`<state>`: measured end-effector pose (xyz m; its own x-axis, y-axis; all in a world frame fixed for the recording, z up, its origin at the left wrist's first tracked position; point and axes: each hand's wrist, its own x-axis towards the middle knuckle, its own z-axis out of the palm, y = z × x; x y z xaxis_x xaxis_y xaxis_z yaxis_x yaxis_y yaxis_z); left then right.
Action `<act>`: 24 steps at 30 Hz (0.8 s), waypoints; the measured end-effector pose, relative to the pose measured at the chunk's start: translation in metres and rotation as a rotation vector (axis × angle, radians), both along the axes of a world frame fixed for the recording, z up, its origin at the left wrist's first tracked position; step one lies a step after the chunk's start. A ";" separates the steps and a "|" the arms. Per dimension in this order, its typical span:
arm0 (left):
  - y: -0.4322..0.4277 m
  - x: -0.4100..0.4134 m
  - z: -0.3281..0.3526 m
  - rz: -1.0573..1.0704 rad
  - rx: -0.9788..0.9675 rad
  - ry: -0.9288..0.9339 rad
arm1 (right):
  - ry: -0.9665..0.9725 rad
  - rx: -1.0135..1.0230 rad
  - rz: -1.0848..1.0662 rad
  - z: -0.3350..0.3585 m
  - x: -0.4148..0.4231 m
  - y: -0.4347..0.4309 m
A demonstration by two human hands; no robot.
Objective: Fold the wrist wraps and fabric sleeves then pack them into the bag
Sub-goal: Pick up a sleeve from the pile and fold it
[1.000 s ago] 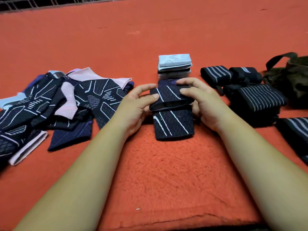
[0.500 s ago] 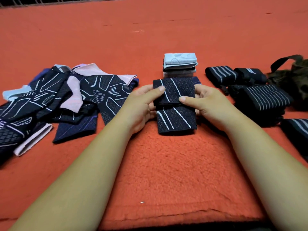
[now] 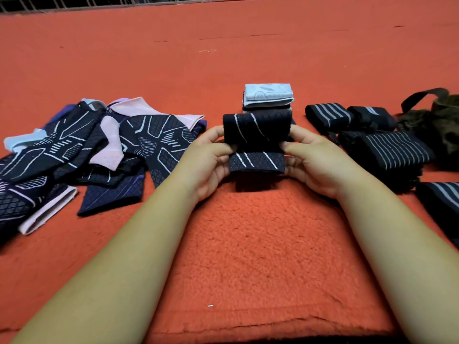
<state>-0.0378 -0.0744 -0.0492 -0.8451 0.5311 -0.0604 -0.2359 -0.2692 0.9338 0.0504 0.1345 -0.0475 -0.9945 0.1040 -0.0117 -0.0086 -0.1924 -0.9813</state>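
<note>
A folded dark sleeve with white diagonal lines [image 3: 257,142] is lifted just above the orange blanket. My left hand [image 3: 211,155] pinches its left side and my right hand [image 3: 308,155] pinches its right side. Right behind it stands a small stack of folded sleeves [image 3: 268,95] with a light blue one on top. Unfolded patterned sleeves [image 3: 94,150] lie in a heap at the left. Rolled black wrist wraps with grey stripes [image 3: 367,135] sit at the right, and the dark camouflage bag [image 3: 439,120] lies beyond them at the right edge.
An orange fleece blanket [image 3: 260,244] covers the whole surface, its front edge close below my forearms. Another striped wrap [image 3: 442,202] lies at the right edge. A metal railing [image 3: 74,2] runs along the far top.
The dark sleeve was lying on the blanket under my hands; the folded bundle is now raised off it, with both hands gripping its sides, moved slightly toward the stack.
</note>
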 end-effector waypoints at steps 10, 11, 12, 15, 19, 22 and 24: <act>0.001 0.003 0.010 -0.051 0.144 -0.236 | -0.041 -0.140 -0.083 0.011 0.001 0.006; 0.001 0.004 0.010 -0.074 0.119 -0.242 | -0.040 -0.154 -0.090 0.011 0.001 0.006; 0.002 0.006 0.011 -0.095 0.081 -0.231 | -0.032 -0.142 -0.103 0.012 0.001 0.006; 0.005 0.010 0.007 -0.097 -0.022 -0.100 | 0.030 -0.053 -0.127 0.012 0.001 0.002; 0.007 0.012 -0.001 0.034 -0.093 0.015 | 0.077 0.156 -0.146 0.008 0.006 -0.001; 0.006 0.004 -0.007 0.162 -0.192 0.165 | 0.087 0.372 -0.263 0.008 0.008 -0.001; 0.006 0.003 -0.007 0.210 -0.324 0.320 | 0.089 0.476 -0.320 0.006 0.006 0.000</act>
